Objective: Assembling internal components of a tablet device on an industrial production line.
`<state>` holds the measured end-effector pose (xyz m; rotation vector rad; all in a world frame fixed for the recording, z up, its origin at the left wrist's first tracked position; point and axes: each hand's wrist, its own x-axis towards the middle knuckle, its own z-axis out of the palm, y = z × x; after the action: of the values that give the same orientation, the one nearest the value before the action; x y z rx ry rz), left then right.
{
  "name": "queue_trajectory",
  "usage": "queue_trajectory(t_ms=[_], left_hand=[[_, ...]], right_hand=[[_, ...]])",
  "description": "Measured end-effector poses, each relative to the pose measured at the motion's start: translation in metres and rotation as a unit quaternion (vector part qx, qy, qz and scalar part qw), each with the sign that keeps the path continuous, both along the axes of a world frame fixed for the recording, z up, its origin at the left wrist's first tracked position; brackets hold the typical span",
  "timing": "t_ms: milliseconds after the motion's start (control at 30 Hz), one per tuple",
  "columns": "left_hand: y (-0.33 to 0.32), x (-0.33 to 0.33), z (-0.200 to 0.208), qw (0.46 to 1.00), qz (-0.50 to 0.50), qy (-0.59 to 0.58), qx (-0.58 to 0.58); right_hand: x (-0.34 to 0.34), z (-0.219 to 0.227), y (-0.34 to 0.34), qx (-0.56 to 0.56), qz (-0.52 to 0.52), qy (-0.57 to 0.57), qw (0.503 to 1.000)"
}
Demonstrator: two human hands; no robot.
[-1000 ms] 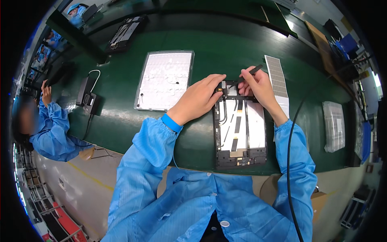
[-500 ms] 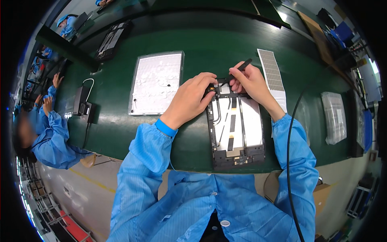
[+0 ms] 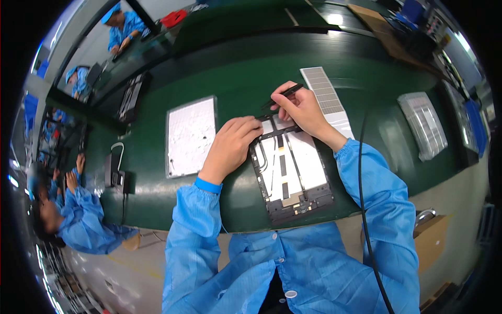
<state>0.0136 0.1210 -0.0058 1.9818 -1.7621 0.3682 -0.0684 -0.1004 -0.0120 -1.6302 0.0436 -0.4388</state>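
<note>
The black rectangular device (image 3: 314,200) shows smooth white panels (image 3: 309,163); the clear plastic package (image 3: 422,125) looks glossy, the green surface (image 3: 246,83) satiny.

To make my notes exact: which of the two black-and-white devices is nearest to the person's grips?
The front device: the left grip touches its upper left edge. The other device lies far back left, untouched.

Fisheye view from head height (left camera of two), close and downward over the green bench (image 3: 146,188).
</note>
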Motion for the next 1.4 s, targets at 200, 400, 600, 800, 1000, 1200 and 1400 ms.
queue_trajectory(t_ms=[200,400,600,800,1000,1200,1400], left_hand=[[-0.013,-0.007,0.012,1.0,-0.01,0.019,0.021],[-0.092,-0.033,0.026,0.987,-0.096,0.121,0.047],[-0.176,-0.021,-0.022,0.995,-0.063,0.072,0.021],[-0.186,-0.024,-0.021,0.991,-0.065,0.103,0.047],[-0.181,-0.034,-0.021,0.992,-0.065,0.107,0.026],[-0.178,-0.045,-0.013,0.967,-0.043,0.247,-0.041],[-0.174,-0.038,-0.01,0.973,-0.02,0.226,-0.048]], right_hand=[[-0.062,0.006,-0.106,-0.189,-0.101,-0.062,0.975],[-0.108,-0.021,-0.137,-0.315,-0.091,-0.027,0.944],[-0.103,-0.028,-0.139,-0.368,-0.059,0.032,0.927],[-0.104,-0.026,-0.151,-0.377,-0.056,0.012,0.924],[-0.108,-0.027,-0.142,-0.417,-0.087,-0.009,0.905],[-0.107,-0.021,-0.134,-0.389,-0.114,-0.002,0.914],[-0.104,-0.021,-0.127,-0.315,-0.122,-0.041,0.94]])
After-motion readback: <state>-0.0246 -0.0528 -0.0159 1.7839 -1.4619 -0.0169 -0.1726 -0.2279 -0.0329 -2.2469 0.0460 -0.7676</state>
